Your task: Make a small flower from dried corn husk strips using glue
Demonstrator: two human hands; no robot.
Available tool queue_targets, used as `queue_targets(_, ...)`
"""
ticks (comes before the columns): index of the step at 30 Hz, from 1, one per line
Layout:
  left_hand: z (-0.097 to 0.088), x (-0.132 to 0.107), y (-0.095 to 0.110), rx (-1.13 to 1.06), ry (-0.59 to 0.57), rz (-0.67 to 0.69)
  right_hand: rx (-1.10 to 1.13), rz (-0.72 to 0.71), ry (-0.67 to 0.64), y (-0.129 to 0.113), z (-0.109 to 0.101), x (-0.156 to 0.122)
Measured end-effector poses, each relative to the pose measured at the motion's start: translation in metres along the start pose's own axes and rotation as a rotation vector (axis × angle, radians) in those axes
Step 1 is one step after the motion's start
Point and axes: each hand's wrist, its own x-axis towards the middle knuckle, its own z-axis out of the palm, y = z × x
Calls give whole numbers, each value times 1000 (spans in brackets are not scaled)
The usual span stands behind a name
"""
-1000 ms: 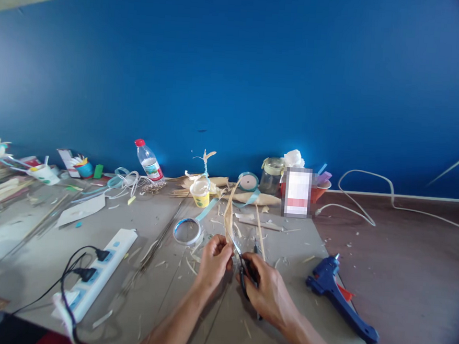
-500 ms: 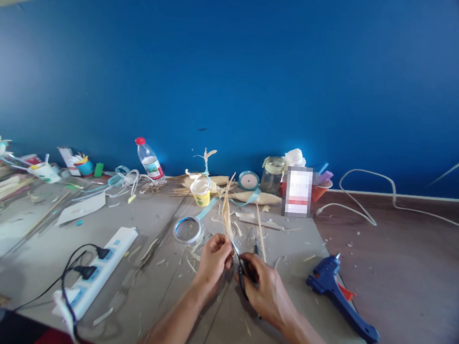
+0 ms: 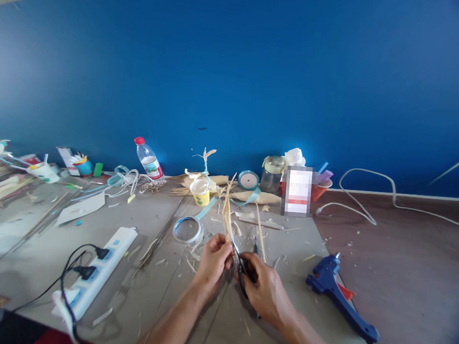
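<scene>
**Several containers stand behind a pair of busy hands**

At the lower centre of the frame, the left hand (image 3: 216, 255) pinches the bottom end of a dry tan strip (image 3: 227, 214), which points upward toward the middle of the picture. The right hand (image 3: 263, 284) is closed around the black handles of the scissors (image 3: 241, 275); their blades meet the strip just beside the left fingertips, but how far they are parted cannot be told.

Directly above the hands, near the centre, is a yellow-and-white cup (image 3: 201, 197). A stem (image 3: 206, 165) wrapped in pale blue rises at its rim; whether it stands inside or behind is unclear. Right of centre, a clear jar (image 3: 271, 181) wears a pale lid, its contents too dim to make out. Beside it, a blurred-out box (image 3: 298, 192) partly hides what lies behind, and a red cup (image 3: 321, 190) shows a purple piece (image 3: 325, 177) at its mouth.

Left of centre, a clear bottle (image 3: 151, 164) with a red cap slants in the frame. Farther left, a blue container (image 3: 83, 169) holds white and orange items, and a white cup (image 3: 45, 174) at the left has a thin stick poking up from it.
</scene>
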Motion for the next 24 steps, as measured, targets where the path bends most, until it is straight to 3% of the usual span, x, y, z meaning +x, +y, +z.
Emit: queue_targets(24, 1, -2, 2, -63, -38, -71, -16, 6, 40, 2, -1, -1)
